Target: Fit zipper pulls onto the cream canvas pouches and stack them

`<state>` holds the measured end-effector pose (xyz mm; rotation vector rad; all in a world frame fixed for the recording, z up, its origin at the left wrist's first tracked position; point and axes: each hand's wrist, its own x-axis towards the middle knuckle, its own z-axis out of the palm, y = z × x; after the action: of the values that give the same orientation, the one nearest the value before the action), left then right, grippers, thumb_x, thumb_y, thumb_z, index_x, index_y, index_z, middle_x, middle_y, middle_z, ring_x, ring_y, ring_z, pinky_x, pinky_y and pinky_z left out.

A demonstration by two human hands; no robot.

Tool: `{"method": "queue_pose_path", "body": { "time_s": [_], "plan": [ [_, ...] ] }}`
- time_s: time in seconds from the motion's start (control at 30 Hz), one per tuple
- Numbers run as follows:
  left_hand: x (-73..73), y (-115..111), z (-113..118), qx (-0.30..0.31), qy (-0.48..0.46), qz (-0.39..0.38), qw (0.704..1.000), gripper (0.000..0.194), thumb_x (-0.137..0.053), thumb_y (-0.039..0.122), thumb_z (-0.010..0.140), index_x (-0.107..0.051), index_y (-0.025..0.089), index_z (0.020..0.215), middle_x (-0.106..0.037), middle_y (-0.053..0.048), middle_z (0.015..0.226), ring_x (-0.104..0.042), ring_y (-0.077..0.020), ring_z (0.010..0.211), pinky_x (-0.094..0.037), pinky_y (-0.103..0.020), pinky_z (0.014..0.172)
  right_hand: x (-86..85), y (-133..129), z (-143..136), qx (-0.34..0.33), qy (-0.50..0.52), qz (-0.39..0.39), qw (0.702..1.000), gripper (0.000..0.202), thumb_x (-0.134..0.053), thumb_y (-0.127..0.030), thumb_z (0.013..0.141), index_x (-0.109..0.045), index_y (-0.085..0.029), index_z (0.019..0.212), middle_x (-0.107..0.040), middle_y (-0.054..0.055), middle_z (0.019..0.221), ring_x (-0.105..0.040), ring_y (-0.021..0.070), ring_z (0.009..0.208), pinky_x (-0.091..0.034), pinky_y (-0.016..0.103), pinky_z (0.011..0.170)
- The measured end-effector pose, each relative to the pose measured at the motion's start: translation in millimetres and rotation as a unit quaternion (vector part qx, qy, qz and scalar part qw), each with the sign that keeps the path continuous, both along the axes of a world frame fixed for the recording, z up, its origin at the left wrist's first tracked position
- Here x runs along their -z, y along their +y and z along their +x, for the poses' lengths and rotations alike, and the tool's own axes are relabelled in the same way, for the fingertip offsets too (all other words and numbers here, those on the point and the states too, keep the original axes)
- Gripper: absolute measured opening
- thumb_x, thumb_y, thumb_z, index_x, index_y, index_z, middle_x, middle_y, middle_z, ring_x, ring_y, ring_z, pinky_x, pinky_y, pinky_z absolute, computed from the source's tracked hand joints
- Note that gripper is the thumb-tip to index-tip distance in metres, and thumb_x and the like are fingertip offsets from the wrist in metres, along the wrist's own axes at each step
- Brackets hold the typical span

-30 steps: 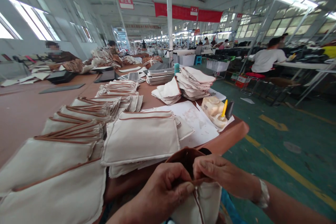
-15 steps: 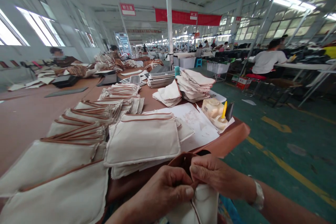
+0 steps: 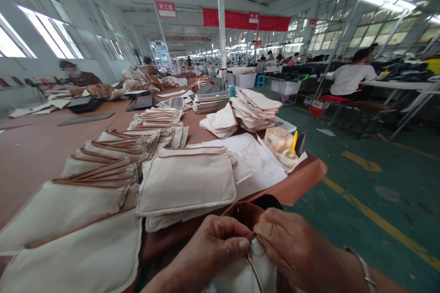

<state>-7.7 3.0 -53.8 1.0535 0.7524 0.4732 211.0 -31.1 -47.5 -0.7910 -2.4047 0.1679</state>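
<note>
Low in the head view, my left hand (image 3: pixel 215 247) pinches the brown edge of a cream fabric piece (image 3: pixel 237 277). My right hand (image 3: pixel 288 242) is closed on the same piece, just right of the left fingertips. A brown strip runs down the cream cloth below the fingers. Behind the hands is a brown leather part (image 3: pixel 242 210), partly covered by them. Just beyond lies a stack of cream pouches (image 3: pixel 187 183) with brown trim. More cream pouches (image 3: pixel 79 247) fan out along the left.
A pot with a yellow-handled tool (image 3: pixel 294 144) stands on white paper (image 3: pixel 256 174) near the table's right corner. Behind it are stacked cream pieces (image 3: pixel 256 110) and a teal cylinder (image 3: pixel 231 91). A person in white (image 3: pixel 354 78) sits at the right; another person (image 3: pixel 80 75) is at far left.
My right hand has shifted slightly right and turned, with more of its back showing. The cream piece's lower part has moved a little left. My left hand stays nearly in place.
</note>
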Motion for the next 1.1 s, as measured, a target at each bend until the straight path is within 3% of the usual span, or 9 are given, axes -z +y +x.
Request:
{"method": "queue_pose_path", "body": {
  "time_s": [0.17, 0.4, 0.63, 0.77, 1.0, 1.1],
  "plan": [
    [1.8, 0, -2, 0.006, 0.008, -0.004, 1.000, 0.044, -0.081, 0.046, 0.072, -0.074, 0.007, 0.090, -0.054, -0.003, 0.070, -0.034, -0.0085, 0.061, -0.026, -0.023, 0.059, 1.4, 3, -1, -0.015, -0.025, -0.037, 0.999, 0.018, -0.042, -0.003, 0.091, -0.056, -0.013, 0.092, -0.060, 0.008, 0.082, -0.051, 0.0207, 0.075, -0.040, 0.032, 0.066],
    [-5.4, -5, -2, 0.026, 0.048, -0.005, 0.998, 0.048, -0.082, 0.051, 0.068, -0.074, 0.007, 0.087, -0.059, -0.006, 0.072, -0.039, -0.0094, 0.059, -0.026, -0.022, 0.054, -19.1, 6, 0, -0.065, -0.071, -0.130, 0.987, 0.015, -0.046, -0.004, 0.089, -0.055, -0.016, 0.090, -0.060, 0.008, 0.084, -0.055, 0.0191, 0.078, -0.043, 0.028, 0.069],
    [-5.0, -7, -5, 0.035, 0.049, -0.001, 0.998, 0.052, -0.079, 0.055, 0.069, -0.074, 0.008, 0.090, -0.059, -0.006, 0.072, -0.041, -0.0100, 0.060, -0.028, -0.022, 0.053, -29.1, 5, -4, -0.050, -0.062, -0.170, 0.982, 0.015, -0.044, -0.003, 0.089, -0.054, -0.015, 0.089, -0.062, 0.007, 0.083, -0.056, 0.0182, 0.075, -0.043, 0.027, 0.067],
    [-7.2, -7, -5, 0.033, 0.062, 0.010, 0.997, 0.053, -0.079, 0.056, 0.068, -0.074, 0.007, 0.088, -0.057, -0.005, 0.070, -0.039, -0.0101, 0.059, -0.027, -0.022, 0.052, -24.8, 2, -7, -0.046, -0.073, -0.103, 0.991, 0.020, -0.040, -0.003, 0.090, -0.055, -0.015, 0.087, -0.062, 0.007, 0.078, -0.055, 0.0184, 0.070, -0.040, 0.029, 0.061],
    [-2.2, -6, 0, 0.020, 0.077, 0.052, 0.995, 0.049, -0.079, 0.054, 0.069, -0.071, 0.007, 0.081, -0.050, 0.000, 0.063, -0.032, -0.0084, 0.057, -0.021, -0.022, 0.051, 6.9, 1, -15, -0.020, -0.100, 0.083, 0.991, 0.026, -0.039, -0.002, 0.089, -0.056, -0.015, 0.074, -0.057, 0.006, 0.066, -0.048, 0.0192, 0.060, -0.030, 0.034, 0.052],
    [-2.2, -5, 0, 0.029, 0.079, 0.060, 0.995, 0.048, -0.078, 0.053, 0.071, -0.072, 0.007, 0.082, -0.049, 0.000, 0.063, -0.032, -0.0087, 0.058, -0.021, -0.023, 0.052, 2.4, 3, -14, -0.028, -0.147, 0.105, 0.983, 0.024, -0.042, -0.003, 0.089, -0.055, -0.016, 0.073, -0.056, 0.004, 0.066, -0.049, 0.0193, 0.061, -0.030, 0.035, 0.052]
  ]
}}
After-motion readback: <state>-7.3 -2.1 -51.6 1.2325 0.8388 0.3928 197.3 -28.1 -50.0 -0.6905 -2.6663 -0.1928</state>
